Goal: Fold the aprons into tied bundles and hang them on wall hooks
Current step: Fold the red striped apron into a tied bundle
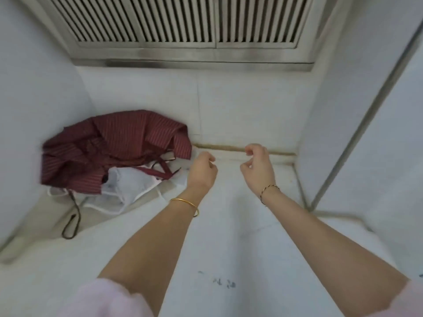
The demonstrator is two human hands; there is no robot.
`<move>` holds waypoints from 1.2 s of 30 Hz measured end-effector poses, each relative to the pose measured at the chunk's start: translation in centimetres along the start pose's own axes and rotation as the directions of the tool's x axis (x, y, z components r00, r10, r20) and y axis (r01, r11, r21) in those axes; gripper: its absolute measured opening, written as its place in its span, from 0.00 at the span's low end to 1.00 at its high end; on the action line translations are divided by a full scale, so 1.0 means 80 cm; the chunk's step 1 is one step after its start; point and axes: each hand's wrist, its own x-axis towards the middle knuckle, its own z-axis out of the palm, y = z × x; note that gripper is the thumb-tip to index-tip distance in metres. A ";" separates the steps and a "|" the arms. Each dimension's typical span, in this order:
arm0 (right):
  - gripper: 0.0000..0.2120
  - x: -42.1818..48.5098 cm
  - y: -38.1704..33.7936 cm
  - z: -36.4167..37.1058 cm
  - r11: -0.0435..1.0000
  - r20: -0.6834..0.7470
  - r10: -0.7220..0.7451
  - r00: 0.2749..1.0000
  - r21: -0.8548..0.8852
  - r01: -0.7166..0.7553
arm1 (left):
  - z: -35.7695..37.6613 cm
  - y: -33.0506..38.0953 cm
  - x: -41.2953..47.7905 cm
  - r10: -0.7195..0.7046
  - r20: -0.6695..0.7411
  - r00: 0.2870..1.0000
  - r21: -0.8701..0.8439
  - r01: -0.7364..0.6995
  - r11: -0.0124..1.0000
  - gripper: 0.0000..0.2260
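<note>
No legible text; faint dark marks (225, 283) on countertop (240, 236) unreadable.

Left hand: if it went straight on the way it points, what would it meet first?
Probably the white back wall near its seam with the counter. The left hand points just right of the maroon striped apron, so it likely misses the cloth, though depth is unclear.

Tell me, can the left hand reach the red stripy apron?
Probably yes. The left hand hovers empty close beside the red apron, and only the apron's own loose straps lie between them, so nothing seems to block it.
</note>
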 end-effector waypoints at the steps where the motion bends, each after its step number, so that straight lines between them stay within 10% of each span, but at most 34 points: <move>1: 0.18 -0.002 -0.002 0.027 1.000 0.071 0.018 0.997 -0.010 -0.017 | -0.018 -0.033 0.005 -0.055 0.000 0.998 0.073 0.055 0.996 0.11; 7: 0.19 0.004 -0.047 0.219 0.995 0.349 0.097 0.932 -0.029 -0.093 | -0.157 -0.209 0.062 -0.197 -0.087 0.977 0.601 0.209 0.772 0.18; 13: 0.16 0.030 -0.073 0.309 0.991 0.411 0.132 0.902 -0.055 -0.120 | -0.236 -0.257 0.121 -0.108 -0.379 0.919 0.640 0.345 0.687 0.15; 20: 0.17 0.056 -0.103 0.350 0.987 0.437 0.158 0.885 -0.071 -0.142 | -0.300 -0.266 0.167 -0.378 -0.126 0.917 0.780 0.327 0.534 0.20; 26: 0.16 0.058 -0.107 0.360 0.975 0.448 0.212 0.868 -0.032 -0.222 | -0.304 -0.264 0.183 -0.186 -0.045 0.982 0.931 0.109 0.348 0.16; 30: 0.14 0.058 -0.111 0.351 0.964 0.442 0.236 0.865 0.007 -0.267 | -0.320 -0.254 0.195 -0.216 -0.173 0.961 0.676 0.275 0.684 0.11; 33: 0.18 0.063 -0.124 0.342 0.948 0.421 0.240 0.875 0.092 -0.304 | -0.331 -0.224 0.199 -0.269 -0.322 0.908 0.080 0.309 0.948 0.03; 36: 0.28 0.072 -0.136 0.333 0.946 0.294 0.174 0.940 0.215 -0.243 | -0.343 -0.183 0.194 -0.266 -0.212 0.940 -0.433 0.154 0.888 0.10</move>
